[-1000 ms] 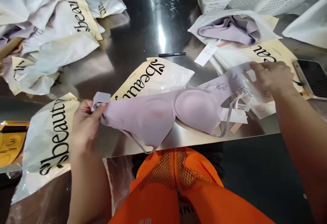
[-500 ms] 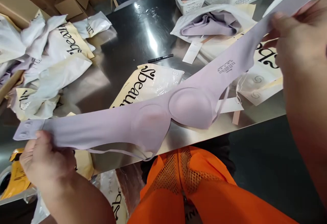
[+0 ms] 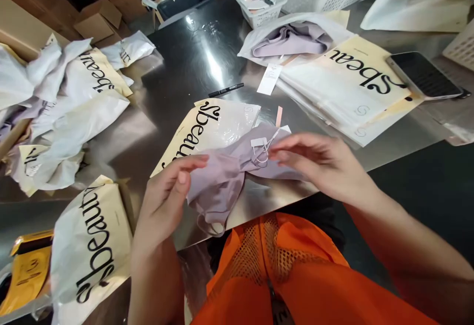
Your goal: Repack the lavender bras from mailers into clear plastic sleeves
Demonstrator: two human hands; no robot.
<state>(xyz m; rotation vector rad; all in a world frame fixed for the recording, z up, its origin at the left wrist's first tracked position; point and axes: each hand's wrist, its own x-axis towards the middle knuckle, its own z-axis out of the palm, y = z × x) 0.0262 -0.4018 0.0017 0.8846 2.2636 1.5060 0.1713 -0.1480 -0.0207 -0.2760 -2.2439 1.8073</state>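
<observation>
A lilac bra [image 3: 218,179] lies folded at the front edge of the steel table, its strap loop hanging toward me. My left hand [image 3: 170,191] is beside its left cup, thumb and fingers apart. At the other side my right hand [image 3: 314,164] is over the right cup, fingers loosely curved with a gap from the thumb. Close to those fingertips, a white tag [image 3: 258,142] on a thin string rests on the bra. Under and behind the bra is a printed plastic bag [image 3: 196,127].
Behind lies a black pen [image 3: 225,90]. To the right are stacked printed bags [image 3: 344,78], a phone [image 3: 425,75] and an open bag holding a lilac garment [image 3: 292,41]. White baskets [image 3: 261,6] stand at the back. Packed bags [image 3: 85,88] pile up at left.
The bra was stretched wide between both hands; now it is folded on the table. Both hands have come inward and let go of its ends. The tag now shows on top.
</observation>
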